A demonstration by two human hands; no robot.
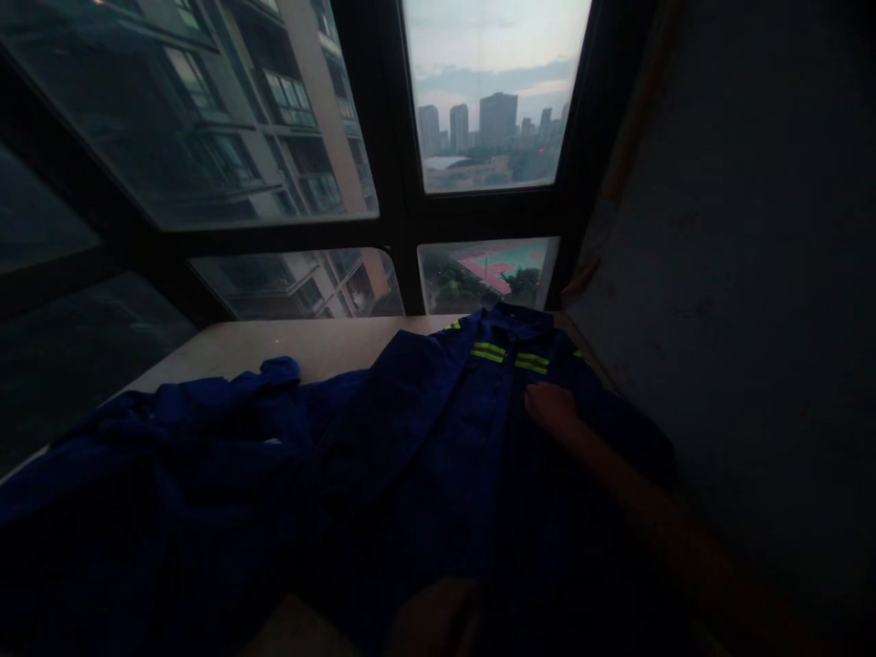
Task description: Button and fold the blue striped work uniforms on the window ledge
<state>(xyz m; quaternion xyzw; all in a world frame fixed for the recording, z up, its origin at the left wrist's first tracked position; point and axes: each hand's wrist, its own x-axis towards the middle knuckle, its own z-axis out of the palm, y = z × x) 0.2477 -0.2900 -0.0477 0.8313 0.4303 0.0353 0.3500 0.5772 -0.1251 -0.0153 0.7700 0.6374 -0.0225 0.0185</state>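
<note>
A dark blue work jacket (444, 456) with yellow-green reflective stripes lies spread out, its collar toward the window. My right hand (551, 407) is on the chest just below a stripe, fingers curled closed against the jacket's cloth. Low in the view, my left hand (438, 613) rests at the lower front of the jacket; deep shadow hides its fingers. To the left lies a second blue garment (198, 456), crumpled, its sleeves and folds hard to make out in the dark.
A pale ledge (328, 345) runs beneath the dark window frame (397, 219). Close on the right stands a plain wall (739, 301). Buildings and a sports court show through the glass. The lower part of the view is very dark.
</note>
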